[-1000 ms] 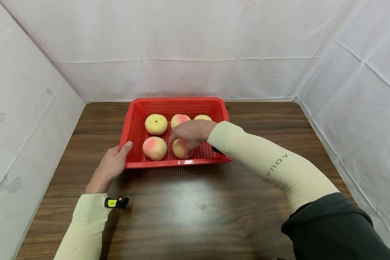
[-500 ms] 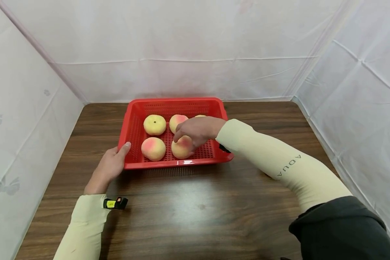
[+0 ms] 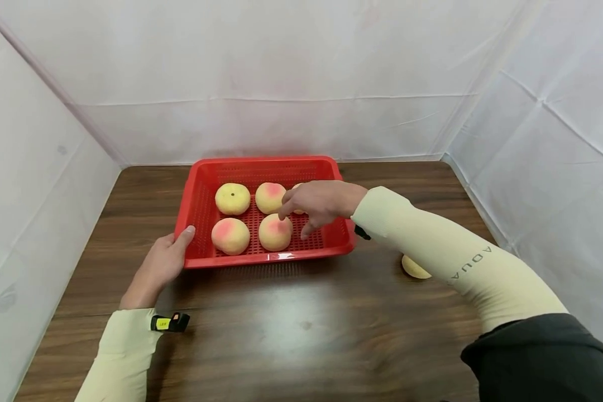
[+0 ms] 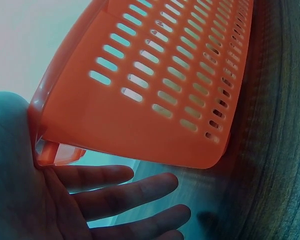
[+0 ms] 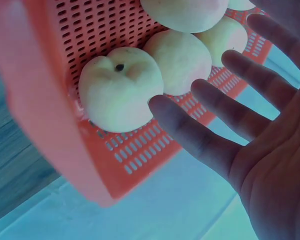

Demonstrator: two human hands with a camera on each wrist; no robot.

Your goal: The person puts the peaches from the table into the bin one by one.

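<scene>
Peach [image 3: 274,232] is out of the right grip [image 3: 317,204], released half a second back, now resting in the red basket [image 3: 201,196] just under those spread fingers; left grip [image 3: 157,268], fingers straight, steadies the basket's near-left corner on the worktop [image 3: 291,335].
</scene>
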